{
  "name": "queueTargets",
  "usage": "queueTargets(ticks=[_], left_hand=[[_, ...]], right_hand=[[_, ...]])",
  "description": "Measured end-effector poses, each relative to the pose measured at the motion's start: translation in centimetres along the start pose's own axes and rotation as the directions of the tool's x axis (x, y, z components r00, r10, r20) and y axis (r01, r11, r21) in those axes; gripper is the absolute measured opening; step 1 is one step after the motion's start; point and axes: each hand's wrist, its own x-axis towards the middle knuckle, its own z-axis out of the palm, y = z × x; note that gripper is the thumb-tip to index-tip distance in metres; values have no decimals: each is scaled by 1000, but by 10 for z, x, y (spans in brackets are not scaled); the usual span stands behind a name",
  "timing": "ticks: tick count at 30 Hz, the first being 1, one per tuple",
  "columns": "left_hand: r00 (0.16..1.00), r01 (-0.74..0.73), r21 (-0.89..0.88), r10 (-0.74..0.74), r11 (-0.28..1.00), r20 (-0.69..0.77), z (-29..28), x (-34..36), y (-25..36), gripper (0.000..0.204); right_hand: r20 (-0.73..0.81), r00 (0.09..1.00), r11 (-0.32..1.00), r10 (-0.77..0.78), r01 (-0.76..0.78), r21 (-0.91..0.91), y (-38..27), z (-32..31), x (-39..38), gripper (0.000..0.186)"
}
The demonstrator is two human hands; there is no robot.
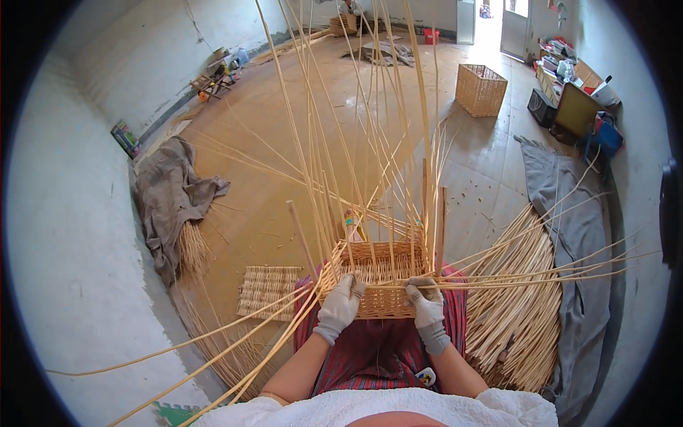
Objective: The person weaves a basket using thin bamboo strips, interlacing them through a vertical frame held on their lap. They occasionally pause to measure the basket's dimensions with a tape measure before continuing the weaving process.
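A partly woven wicker basket [388, 307] rests on my lap, with long rods standing up from its sides and thicker stakes [442, 224] at its corners. My left hand [340, 307], in a pale work glove, is closed on the basket's near wall at its left corner. Beside that hand, a bundle of weaving rods [288, 304] fans out to the lower left. My right hand [427, 310], gloved too, is closed at the near right corner around the weaving rods [526, 280] that run off to the right. Its fingertips are partly hidden by the rods.
A flat woven panel [267, 290] lies on the floor at left. To the right, a big pile of rods [516, 306] lies against a grey cloth [576, 277]. A finished-looking basket [481, 90] stands farther off. Brown cloth [167, 192] covers more rods at left. Another person sits at the back.
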Motion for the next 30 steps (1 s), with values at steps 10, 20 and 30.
queueTargets(ticks=[10,20,30], left_hand=[[865,385,-202,-275,901,421,-10,30,16,35],[908,353,-259,-263,899,325,1,27,-2,22],[871,475,-307,-390,825,298,6,26,28,36]], right_hand=[[-1,997,996,-83,83,25,14,-5,5,15],[-5,986,980,-165,163,-118,6,18,9,15],[480,809,372,-341,585,-721,-27,106,105,50]])
